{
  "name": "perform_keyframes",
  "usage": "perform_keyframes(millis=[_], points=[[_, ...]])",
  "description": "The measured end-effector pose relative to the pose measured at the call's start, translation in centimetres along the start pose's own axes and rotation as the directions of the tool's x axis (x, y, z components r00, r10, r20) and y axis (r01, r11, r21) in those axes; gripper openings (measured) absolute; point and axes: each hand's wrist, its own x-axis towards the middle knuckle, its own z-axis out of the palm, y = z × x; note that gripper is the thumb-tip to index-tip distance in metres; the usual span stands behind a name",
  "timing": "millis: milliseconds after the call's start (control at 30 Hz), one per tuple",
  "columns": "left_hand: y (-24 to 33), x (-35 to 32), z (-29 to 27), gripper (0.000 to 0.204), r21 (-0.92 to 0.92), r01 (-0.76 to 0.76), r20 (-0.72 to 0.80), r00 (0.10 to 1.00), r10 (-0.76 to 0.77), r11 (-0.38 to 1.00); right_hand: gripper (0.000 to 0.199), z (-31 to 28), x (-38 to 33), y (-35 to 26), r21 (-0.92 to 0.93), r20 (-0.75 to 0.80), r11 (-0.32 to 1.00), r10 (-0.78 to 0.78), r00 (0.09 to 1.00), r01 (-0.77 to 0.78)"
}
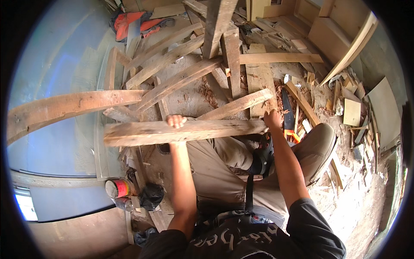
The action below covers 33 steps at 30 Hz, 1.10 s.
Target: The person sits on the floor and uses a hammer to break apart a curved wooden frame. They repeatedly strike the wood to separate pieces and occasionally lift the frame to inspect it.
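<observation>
A thick, rough wooden beam (pixel 215 129) lies crosswise in front of me, above my lap. Near its middle my left hand (pixel 176 121) is closed round it, fingers curled over the top edge. My right hand (pixel 271 119) is closed at the beam's right end; its fingers are partly hidden. Just beyond, a shorter wooden piece (pixel 237 105) slants up to the right. To the right of my right hand a handsaw with a dark blade (pixel 288 108) and an orange handle (pixel 293 136) lies on the floor among shavings.
Several long timbers (pixel 181 82) lie crossed ahead, with a post (pixel 215 26) rising among them. A curved beam (pixel 73 105) juts in from the left. Wood scraps (pixel 345 99) litter the right side. A paint can (pixel 117 188) and a black plastic bag (pixel 151 196) sit at lower left.
</observation>
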Motion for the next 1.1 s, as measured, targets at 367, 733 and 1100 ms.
perform_keyframes(millis=[367,733,1100], points=[[15.7,-0.2,12.9,0.030,0.120,-0.310,-0.509,0.797,0.326,0.943,0.091,-3.5,0.0,-12.4,0.912,0.263,-0.277,-0.168,0.950,-0.301],[21.2,2.8,25.4,0.073,0.642,-0.583,-0.471,0.213,0.856,0.498,0.063,-21.4,-4.8,-20.0,0.844,-0.375,-0.531,-0.679,0.632,-0.070],[24.4,6.5,34.6,0.048,0.718,-0.616,-0.220,0.241,0.945,0.324,0.056,-36.4,-15.1,-22.0,0.861,-0.499,-0.188,-0.482,0.720,0.472]])
